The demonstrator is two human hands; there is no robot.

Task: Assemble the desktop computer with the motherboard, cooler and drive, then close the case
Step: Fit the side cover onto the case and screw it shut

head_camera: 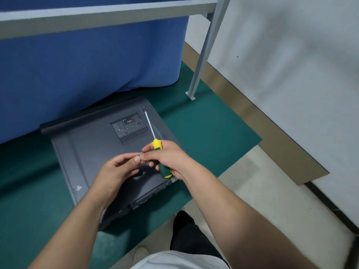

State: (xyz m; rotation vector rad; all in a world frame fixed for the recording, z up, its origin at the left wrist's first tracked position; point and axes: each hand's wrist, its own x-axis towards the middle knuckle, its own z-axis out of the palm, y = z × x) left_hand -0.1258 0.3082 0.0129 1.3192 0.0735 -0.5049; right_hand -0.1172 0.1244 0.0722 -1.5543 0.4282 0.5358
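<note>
**Computer case lying closed on the green mat**

Computer case (pixel 97 152) lies flat on its side on a green mat (pixel 204 133), its dark grey side panel facing up and seated over the body. The panel is plain sheet metal with a pressed border running along its edges and a rectangular patch of small perforated vent holes (pixel 130 128) toward its far right part; something pale shows faintly through the mesh. A whitish scuff marks the near left part of the panel. The nearer end of the case shows slots and cut-outs in shadow.

Above the near right part of the panel, the right hand (pixel 169 158) grips a screwdriver (pixel 155 144) by its yellow-and-green handle, the thin metal shaft pointing away over the vent. The left hand (pixel 116 167) hovers beside it with curled fingers, thumb and forefinger pinched together against the right hand's fingertips; whether anything sits between them cannot be told.

Behind the case hangs a blue cloth (pixel 87 65) under a grey metal frame (pixel 204 51) whose leg stands on the mat.
</note>
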